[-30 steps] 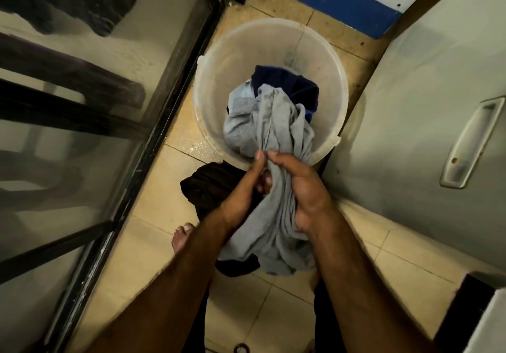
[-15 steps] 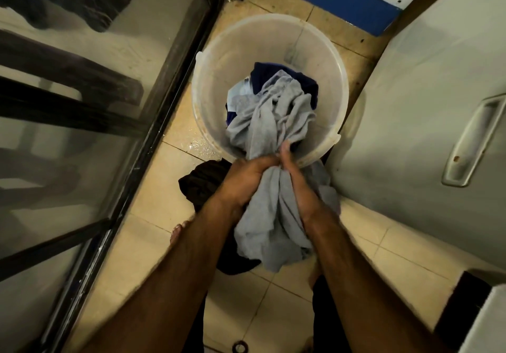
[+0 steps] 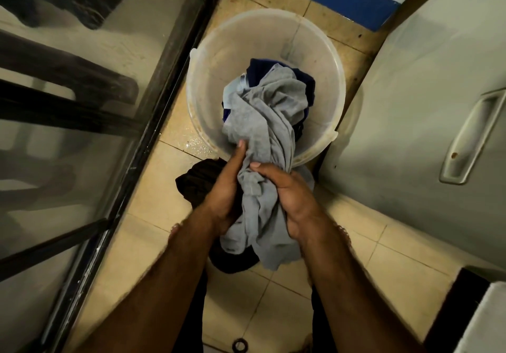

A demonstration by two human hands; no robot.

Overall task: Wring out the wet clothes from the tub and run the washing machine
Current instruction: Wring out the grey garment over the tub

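Note:
A translucent white tub [image 3: 323,59] stands on the tiled floor ahead of me. A wet grey garment [image 3: 262,122] stretches from inside the tub over its near rim and down between my hands. My left hand [image 3: 227,188] grips the garment from the left and my right hand [image 3: 287,191] grips it from the right, both just outside the rim. The twisted grey cloth hangs below my hands. Dark blue clothes [image 3: 304,78] lie in the tub under the grey one.
A dark cloth [image 3: 197,180] lies on the floor by the tub's near side. A glass door with a black frame [image 3: 153,122] runs along the left. A pale appliance with a handle [image 3: 465,136] stands to the right. A floor drain [image 3: 240,345] is near my feet.
My hands have shifted their grip on the grey garment and twisted it; more of the cloth now bunches between them while its upper part still lies over the tub's rim.

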